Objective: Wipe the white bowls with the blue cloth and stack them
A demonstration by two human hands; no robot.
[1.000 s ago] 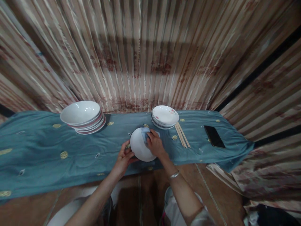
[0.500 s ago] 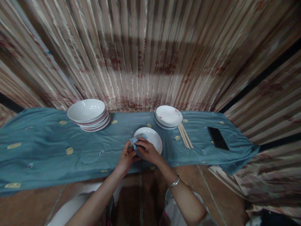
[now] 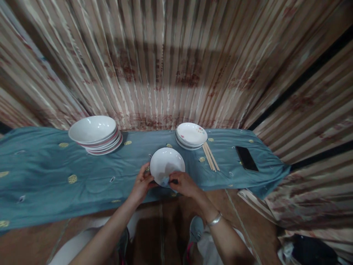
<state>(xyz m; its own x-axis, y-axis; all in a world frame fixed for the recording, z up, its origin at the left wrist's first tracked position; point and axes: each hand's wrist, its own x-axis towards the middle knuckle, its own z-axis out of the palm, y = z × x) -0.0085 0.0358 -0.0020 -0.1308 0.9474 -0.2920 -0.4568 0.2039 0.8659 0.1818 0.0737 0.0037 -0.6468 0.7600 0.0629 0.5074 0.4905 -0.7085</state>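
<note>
A white plate [image 3: 167,161] is at the front middle of the cloth-covered table. At its left rim is my left hand [image 3: 142,183], with the thumb on the near edge and the fingers around the side, holding it. My right hand [image 3: 185,184] pinches a small light-blue cloth [image 3: 165,181] against the plate's near inner edge. Part of the cloth is hidden under the fingers. Beyond the plate, slightly right, stands a stack of flowered plates [image 3: 192,134]. Several wooden chopsticks [image 3: 211,157] lie beside that stack.
A stack of white bowls and red-rimmed dishes [image 3: 93,130] stands at the back left. A black phone [image 3: 246,158] lies on the right. The teal tablecloth [image 3: 93,184] hangs over the front edge, and a pleated curtain [image 3: 157,66] rises behind the table.
My hands have moved apart. The left has gone to the plate's left rim; the right has brought the cloth down to its near edge. The view has shifted slightly right.
</note>
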